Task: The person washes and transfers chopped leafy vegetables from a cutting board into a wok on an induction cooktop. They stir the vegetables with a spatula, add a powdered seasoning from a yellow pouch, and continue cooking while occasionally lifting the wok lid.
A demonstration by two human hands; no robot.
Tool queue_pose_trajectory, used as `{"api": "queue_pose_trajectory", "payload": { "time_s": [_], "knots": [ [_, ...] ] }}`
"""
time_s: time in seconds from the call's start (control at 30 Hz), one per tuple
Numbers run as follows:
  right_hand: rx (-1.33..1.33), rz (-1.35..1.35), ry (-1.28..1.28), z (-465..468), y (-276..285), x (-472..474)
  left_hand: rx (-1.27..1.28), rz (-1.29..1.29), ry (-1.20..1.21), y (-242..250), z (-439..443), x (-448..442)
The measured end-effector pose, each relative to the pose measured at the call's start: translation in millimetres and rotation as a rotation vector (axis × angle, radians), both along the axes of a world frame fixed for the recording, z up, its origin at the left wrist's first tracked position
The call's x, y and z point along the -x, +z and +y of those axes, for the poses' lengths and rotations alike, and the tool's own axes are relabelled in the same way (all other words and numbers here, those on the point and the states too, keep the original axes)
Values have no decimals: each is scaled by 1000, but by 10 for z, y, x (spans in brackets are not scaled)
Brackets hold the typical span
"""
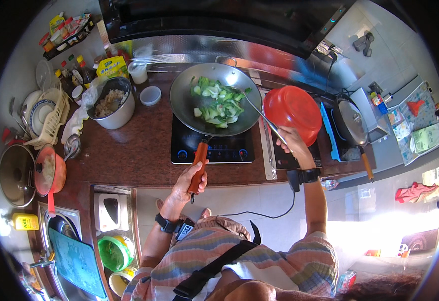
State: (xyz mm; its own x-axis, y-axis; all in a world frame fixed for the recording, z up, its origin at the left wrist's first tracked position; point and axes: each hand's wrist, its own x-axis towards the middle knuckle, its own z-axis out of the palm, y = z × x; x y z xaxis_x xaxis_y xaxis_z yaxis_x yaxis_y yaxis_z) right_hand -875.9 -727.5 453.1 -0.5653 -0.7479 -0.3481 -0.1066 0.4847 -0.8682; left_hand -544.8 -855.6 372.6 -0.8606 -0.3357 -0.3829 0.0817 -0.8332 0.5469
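Note:
A metal wok [182, 101] rests over the black induction cooktop [219, 154], with chopped leafy greens [215, 114] lying in its middle. Its wooden handle [198, 165] points toward me, and my left hand [194, 177] is wrapped around it. My right hand [294, 142], at the wok's right, grips the metal handle of a long cooking utensil [260, 113]. The head of that utensil lies among the greens, partly hidden by them. Just beyond my right hand is an upturned red plastic basin [294, 111].
Left of the wok stand a metal pot of cooked rice [123, 113], a round white lid [150, 95] and seasoning bottles. A dish rack [54, 120], a red saucepan [59, 173] and a sink [77, 218] are further left. A lidded frying pan [351, 116] sits at the right.

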Motion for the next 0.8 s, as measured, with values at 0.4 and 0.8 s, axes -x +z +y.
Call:
{"api": "queue_pose_trajectory", "payload": {
  "time_s": [0.4,0.8],
  "knots": [
    [41,-64,96,-1177,-322,-657,4,13,-7,-7,-8,0],
    [-116,592,359,40,308,-513,-4,24,7,-8,3,1]
  ]
}}
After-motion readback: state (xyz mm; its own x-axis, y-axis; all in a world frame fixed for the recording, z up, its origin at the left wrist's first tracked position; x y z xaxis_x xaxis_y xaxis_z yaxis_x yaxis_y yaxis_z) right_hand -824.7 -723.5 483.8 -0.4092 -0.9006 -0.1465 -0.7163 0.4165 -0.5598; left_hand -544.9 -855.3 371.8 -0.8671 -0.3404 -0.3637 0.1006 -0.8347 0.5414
